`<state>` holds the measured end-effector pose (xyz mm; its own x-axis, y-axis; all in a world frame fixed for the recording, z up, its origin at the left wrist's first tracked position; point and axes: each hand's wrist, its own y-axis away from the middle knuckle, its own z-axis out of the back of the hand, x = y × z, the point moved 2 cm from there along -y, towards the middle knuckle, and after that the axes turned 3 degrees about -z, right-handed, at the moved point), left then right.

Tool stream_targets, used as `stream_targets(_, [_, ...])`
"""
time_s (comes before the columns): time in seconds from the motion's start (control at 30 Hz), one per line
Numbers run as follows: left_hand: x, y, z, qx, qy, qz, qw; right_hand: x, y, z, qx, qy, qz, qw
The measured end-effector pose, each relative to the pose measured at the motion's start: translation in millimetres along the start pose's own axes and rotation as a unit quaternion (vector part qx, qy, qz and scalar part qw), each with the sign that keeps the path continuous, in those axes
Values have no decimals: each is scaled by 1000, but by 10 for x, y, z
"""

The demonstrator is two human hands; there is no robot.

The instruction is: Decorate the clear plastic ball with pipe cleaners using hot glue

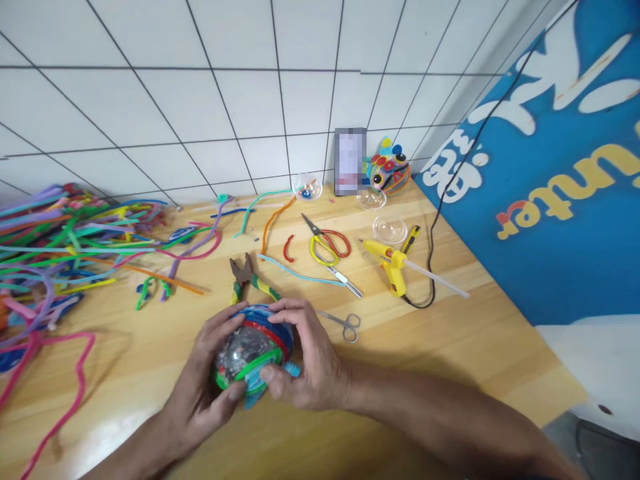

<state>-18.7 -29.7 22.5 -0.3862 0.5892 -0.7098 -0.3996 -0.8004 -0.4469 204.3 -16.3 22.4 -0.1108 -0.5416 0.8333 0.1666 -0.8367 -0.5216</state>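
Between my two hands is a clear plastic ball (246,348), partly wrapped in pipe cleaners of blue, red, green and light blue. My left hand (203,380) is closed around its left side, with the thumb at the lower green band. Around the right side curls my right hand (313,360), fingers on the blue top and thumb pressed on the light blue part at the bottom. A light blue pipe cleaner end (291,369) sticks out beside the right thumb. Just beyond the ball lie pliers (246,275) with green and yellow handles, their jaws apart.
Pipe cleaners (75,240) heap up on the left. Beyond the hands lie red-and-yellow-handled scissors (327,240), small metal scissors (347,325) and a corded yellow glue gun (393,263). A phone (350,163), a decorated ball (389,170) and clear half-shells (390,229) sit near the tiled wall.
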Motion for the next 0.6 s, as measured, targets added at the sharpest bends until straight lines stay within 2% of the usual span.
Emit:
stream_targets(0.37, [-33, -128, -48, 1, -15, -37, 999, -29, -5, 21, 8, -8, -14, 1000])
stream_targets(0.6, [40, -193, -77, 1, 34, -62, 997, -38, -24, 65, 28, 19, -40, 999])
